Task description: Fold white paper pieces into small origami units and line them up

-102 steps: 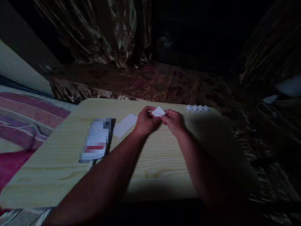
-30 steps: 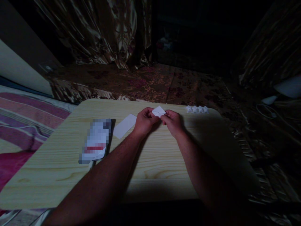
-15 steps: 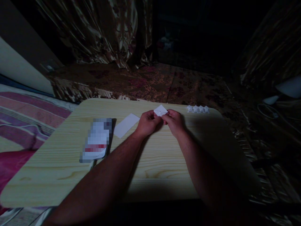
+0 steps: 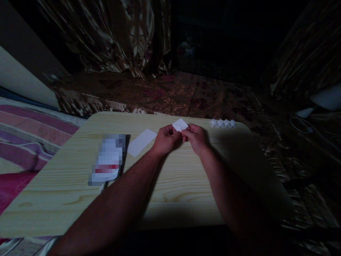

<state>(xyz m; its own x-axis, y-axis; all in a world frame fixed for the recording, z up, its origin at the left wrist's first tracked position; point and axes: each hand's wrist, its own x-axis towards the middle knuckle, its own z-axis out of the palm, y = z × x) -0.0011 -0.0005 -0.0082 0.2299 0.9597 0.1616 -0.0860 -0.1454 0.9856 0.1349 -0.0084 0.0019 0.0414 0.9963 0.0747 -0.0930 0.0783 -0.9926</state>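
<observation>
A small white folded paper, diamond-shaped with a crease across its middle, is held up near the far edge of the table. My left hand pinches its left side, and my right hand grips its lower right, thumbs close together at the bottom. The fingers behind the paper are mostly hidden. Left of my left hand, a flat white sheet of paper lies slantwise on the wood. Several small folded white paper pieces stand in a row to the right, apart from my right hand.
A blurred-out phone-like object lies on the left of the light wooden table, with a cable at its near end. A striped bed cover borders the left side. Curtains hang beyond, and a lamp stands at far right.
The near flap of the folded paper now sits lower, pressed under my thumbs, and more of the far half shows. Both hands keep their hold; the view has shifted slightly.
</observation>
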